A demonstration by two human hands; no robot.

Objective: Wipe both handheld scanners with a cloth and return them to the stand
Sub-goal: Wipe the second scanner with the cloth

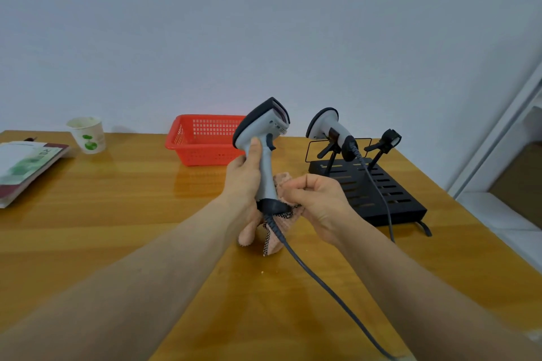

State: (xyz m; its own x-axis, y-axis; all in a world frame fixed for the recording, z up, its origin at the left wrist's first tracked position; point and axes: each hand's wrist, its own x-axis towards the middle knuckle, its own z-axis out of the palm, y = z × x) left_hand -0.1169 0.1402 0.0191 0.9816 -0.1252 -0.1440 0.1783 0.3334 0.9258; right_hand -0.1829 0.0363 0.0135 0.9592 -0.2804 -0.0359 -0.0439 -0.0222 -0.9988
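Observation:
My left hand (pixel 245 176) grips the handle of a grey handheld scanner (pixel 264 132), held upright above the table with its dark head pointing up and right. Its dark cable (pixel 322 281) runs from the handle base down toward the front edge. My right hand (pixel 319 199) holds a pink cloth (pixel 278 228) against the lower right side of the handle; the cloth hangs to the table. A second grey scanner (pixel 327 127) sits in the left holder of the black stand (pixel 378 193). The stand's right holder (pixel 387 141) has nothing in it.
A red plastic basket (pixel 202 141) stands behind the held scanner. At the back left are a paper cup (pixel 88 135) and a book (pixel 26 167). The wooden table (pixel 117 214) ends at the right near the stand, beside a white floor and door frame.

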